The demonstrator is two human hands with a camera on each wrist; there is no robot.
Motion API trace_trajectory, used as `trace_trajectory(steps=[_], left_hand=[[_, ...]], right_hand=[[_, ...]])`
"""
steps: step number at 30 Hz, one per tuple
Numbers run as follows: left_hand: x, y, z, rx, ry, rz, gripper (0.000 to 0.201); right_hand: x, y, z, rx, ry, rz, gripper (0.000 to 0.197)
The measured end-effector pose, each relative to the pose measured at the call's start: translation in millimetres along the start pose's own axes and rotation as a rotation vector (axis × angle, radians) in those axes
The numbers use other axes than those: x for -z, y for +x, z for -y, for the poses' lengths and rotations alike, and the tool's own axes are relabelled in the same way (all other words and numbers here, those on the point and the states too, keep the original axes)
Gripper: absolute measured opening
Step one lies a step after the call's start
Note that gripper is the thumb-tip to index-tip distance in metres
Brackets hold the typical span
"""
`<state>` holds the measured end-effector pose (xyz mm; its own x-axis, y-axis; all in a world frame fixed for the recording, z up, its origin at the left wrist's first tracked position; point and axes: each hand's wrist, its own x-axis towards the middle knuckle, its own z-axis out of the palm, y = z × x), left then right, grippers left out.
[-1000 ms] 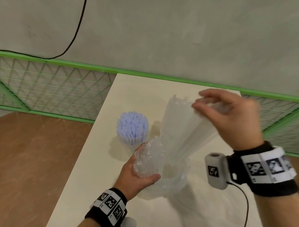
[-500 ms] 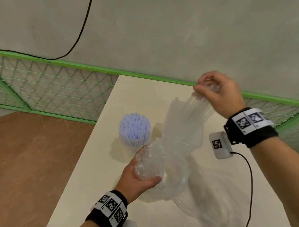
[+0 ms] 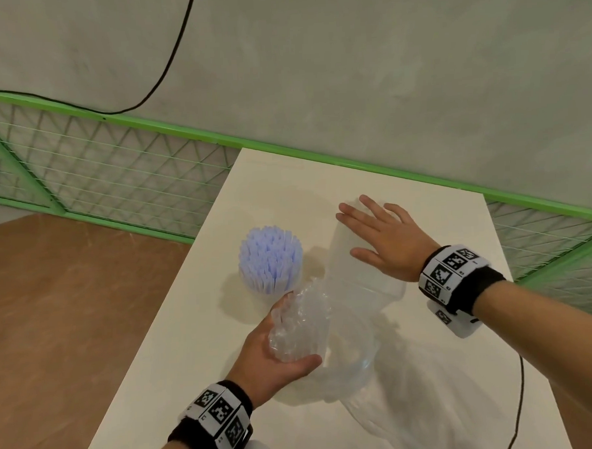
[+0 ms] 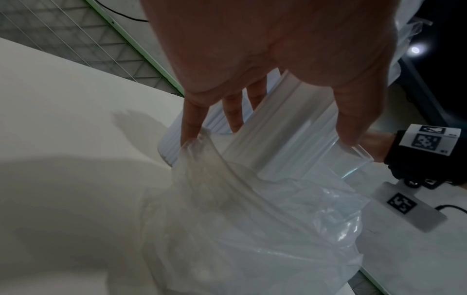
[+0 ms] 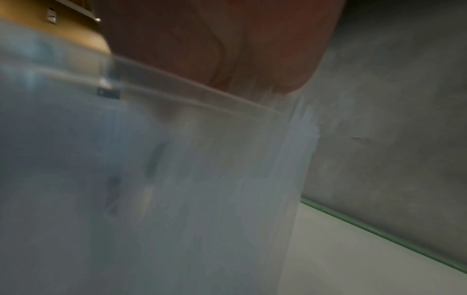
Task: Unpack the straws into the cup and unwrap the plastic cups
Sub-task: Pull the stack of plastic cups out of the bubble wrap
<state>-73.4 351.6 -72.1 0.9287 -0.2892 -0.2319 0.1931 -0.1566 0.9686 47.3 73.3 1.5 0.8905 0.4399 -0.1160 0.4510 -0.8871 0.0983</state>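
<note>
Since the pale blue straws (image 3: 270, 256) already stand bunched in their cup on the table (image 3: 197, 334), that half looks done. What's left is the stack of clear ribbed cups (image 3: 361, 265), lying on its side under the flat, spread right hand (image 3: 383, 237). Left hand (image 3: 269, 354) grips crinkly film (image 3: 299, 322), probably the peeled wrapper; more thin plastic pools nearby.

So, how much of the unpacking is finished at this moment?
Done: the pale blue straws stand in their cup. In hand: the left hand grips the crumpled clear wrapper, while the right hand lies flat on the stack of clear plastic cups on the white table. Left: pulling the wrapper fully clear.
</note>
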Motion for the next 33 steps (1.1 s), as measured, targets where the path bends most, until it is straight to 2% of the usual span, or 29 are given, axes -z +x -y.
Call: trace_trajectory(steps=[2, 5, 8, 13, 17, 19, 21, 22, 23, 25, 28, 33], left_hand=[[0, 0, 1, -0.004, -0.001, 0.001, 0.090], [0, 0, 1, -0.010, 0.000, 0.002, 0.090], [1, 0, 0, -0.013, -0.001, 0.008, 0.087], [1, 0, -1, -0.017, -0.001, 0.004, 0.087], [2, 0, 0, -0.014, -0.005, 0.005, 0.089], [3, -1, 1, -0.017, -0.009, 0.009, 0.089], [4, -1, 1, -0.021, 0.000, 0.019, 0.089], [4, -2, 2, -0.020, 0.002, 0.024, 0.089], [6, -2, 2, -0.018, 0.003, 0.026, 0.090], [7, -3, 3, -0.020, 0.007, 0.033, 0.090], [7, -3, 0, -0.036, 0.024, 0.056, 0.089], [8, -5, -5, -0.059, 0.054, 0.068, 0.094]], right_hand=[[4, 3, 0, -0.017, 0.015, -0.010, 0.066], [8, 11, 4, -0.139, 0.012, -0.081, 0.062], [5, 18, 8, -0.240, 0.010, -0.037, 0.062], [10, 22, 0, -0.252, 0.150, -0.086, 0.050], [12, 15, 1, -0.186, 0.065, 0.052, 0.065], [22, 6, 11, -0.150, 0.079, -0.082, 0.060], [36, -6, 28, -0.081, 0.228, -0.247, 0.053], [41, -11, 37, -0.013, 0.347, -0.275, 0.054], [45, -17, 47, 0.070, 0.468, -0.255, 0.057], [47, -29, 70, 0.211, 0.602, -0.116, 0.064], [35, -39, 91, 0.276, 0.597, 0.047, 0.070], [17, -43, 96, 0.231, 0.627, -0.058, 0.054]])
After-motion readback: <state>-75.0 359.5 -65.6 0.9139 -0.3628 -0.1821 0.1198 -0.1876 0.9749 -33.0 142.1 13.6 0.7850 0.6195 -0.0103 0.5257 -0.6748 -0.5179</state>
